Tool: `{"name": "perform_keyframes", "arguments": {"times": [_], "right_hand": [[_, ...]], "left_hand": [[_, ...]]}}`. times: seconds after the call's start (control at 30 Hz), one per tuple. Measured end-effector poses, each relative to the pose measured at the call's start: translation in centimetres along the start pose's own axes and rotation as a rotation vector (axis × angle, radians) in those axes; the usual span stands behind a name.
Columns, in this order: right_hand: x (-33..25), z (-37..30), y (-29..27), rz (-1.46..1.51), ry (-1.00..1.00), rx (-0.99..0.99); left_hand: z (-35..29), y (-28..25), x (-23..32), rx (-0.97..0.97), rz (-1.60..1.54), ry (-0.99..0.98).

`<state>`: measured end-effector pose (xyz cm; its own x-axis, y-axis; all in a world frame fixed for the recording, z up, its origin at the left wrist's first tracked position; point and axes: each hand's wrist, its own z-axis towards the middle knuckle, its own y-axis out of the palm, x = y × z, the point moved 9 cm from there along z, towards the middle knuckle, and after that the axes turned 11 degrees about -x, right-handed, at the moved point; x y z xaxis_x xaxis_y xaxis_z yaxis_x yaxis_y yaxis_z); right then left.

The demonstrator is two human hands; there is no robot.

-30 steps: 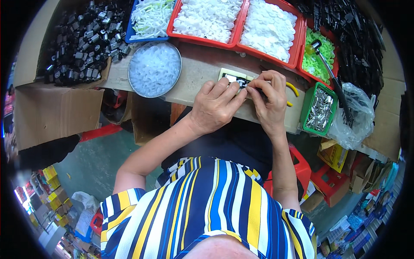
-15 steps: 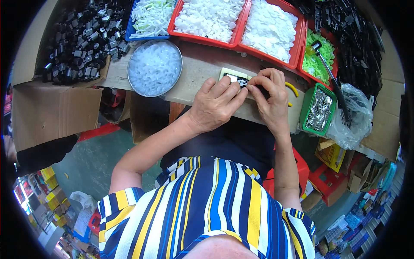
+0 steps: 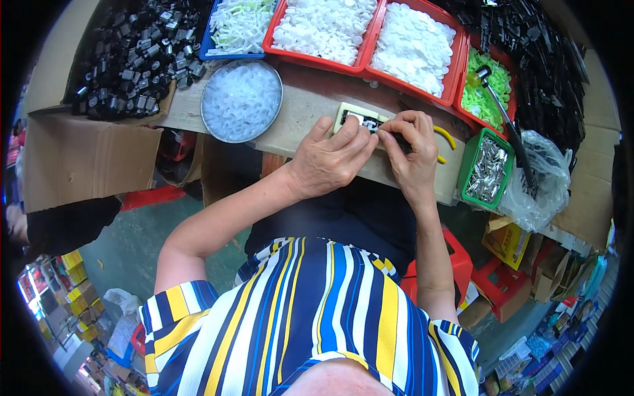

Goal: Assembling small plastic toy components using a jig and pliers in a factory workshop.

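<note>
A cream-coloured block point(image 3: 342, 113) lies on the worktop, with small black and white parts point(image 3: 371, 124) set in it. My left hand point(image 3: 335, 153) reaches over it from the left, fingers bent and their tips pressed on the block and its parts. At the right end, my right hand point(image 3: 411, 148) pinches thumb and forefinger together, close to the left fingertips. Whatever sits in that pinch is too small and covered to make out. Just beyond the right hand, the yellow handles point(image 3: 445, 137) of a plier-like tool stick out.
A round metal bowl point(image 3: 279, 99) holds translucent pieces. Red trays point(image 3: 370, 66) of white pieces line the back. A mallet point(image 3: 496, 99) lies across a bin of green pieces. A green bin point(image 3: 466, 191) holds metal parts, beside a plastic bag point(image 3: 545, 185). Black parts point(image 3: 135, 63) fill a carton.
The left fingers have shifted slightly on the block, so more black shows at its left end. My right hand stays in its pinch, nearly in place. The whole view has shifted a little.
</note>
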<state>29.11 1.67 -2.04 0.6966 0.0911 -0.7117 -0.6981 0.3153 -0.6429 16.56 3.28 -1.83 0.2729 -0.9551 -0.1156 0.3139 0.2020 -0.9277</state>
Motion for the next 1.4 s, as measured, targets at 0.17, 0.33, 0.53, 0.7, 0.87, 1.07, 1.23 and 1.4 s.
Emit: {"name": "perform_keyframes", "arguments": {"times": [0.17, 0.33, 0.53, 0.7, 0.87, 1.07, 1.23, 1.4], "right_hand": [[-0.1, 0.0, 0.1, -0.004, -0.011, 0.017], [-0.3, -0.4, 0.1, -0.056, -0.041, 0.004], [-1.4, -0.4, 0.2, -0.278, -0.119, -0.044], [-1.4, -0.5, -0.2, -0.211, -0.116, -0.073], [-1.0, -2.7, -8.4, -0.308, 0.043, 0.135], [5.4, -7.4, -15.2, -0.576, 0.418, 0.113], [6.6, -8.0, -15.5, -0.502, 0.442, 0.125], [6.8, -8.2, -15.7, -0.438, 0.428, 0.178]], "left_hand": [[-0.1, 0.2, 0.1, -0.006, 0.041, 0.028], [0.4, 0.0, 0.1, -0.037, 0.061, 0.058], [1.1, -0.2, -0.3, -0.033, -0.048, 0.082], [1.0, -0.9, -1.4, -0.009, -0.302, 0.040], [1.6, -2.3, -3.3, 0.043, -0.499, -0.009], [7.2, -3.2, -4.2, 0.109, -0.673, -0.017], [15.1, -0.7, -1.4, 0.099, -0.741, 0.134], [21.1, 3.1, 1.6, 0.016, -0.531, 0.212]]}}
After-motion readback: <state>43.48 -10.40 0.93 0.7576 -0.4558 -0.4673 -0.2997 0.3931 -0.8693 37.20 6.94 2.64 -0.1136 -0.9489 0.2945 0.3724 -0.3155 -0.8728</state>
